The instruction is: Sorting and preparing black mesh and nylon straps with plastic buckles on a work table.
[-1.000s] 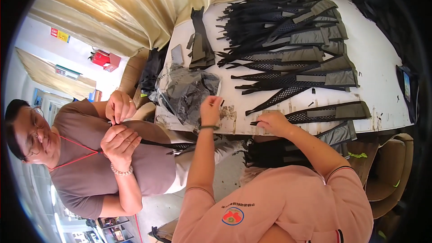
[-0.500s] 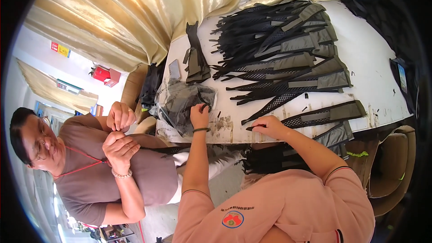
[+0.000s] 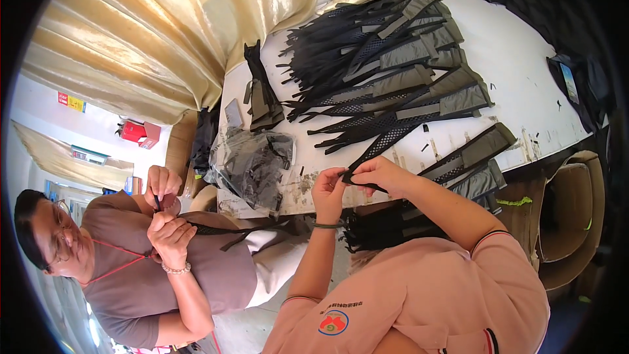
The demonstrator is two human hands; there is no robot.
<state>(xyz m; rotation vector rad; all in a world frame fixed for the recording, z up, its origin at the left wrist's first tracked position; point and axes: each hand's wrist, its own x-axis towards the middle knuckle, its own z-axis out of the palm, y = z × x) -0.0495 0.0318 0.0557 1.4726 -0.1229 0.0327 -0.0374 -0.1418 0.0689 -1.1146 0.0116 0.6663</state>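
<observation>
Strap (image 3: 452,166) over the near edge of the white table (image 3: 514,42), right hand (image 3: 380,177) pinching its dark tip (image 3: 367,186), left hand (image 3: 331,185) meeting it there, grip too hidden to tell; best keep that end flat, untwisted, fingertips close

Left grip (image 3: 329,187): pinched | right grip (image 3: 379,176): pinched | side by side

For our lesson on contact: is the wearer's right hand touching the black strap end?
Touching: the head view shows the right hand pinching the black strap end.
</observation>
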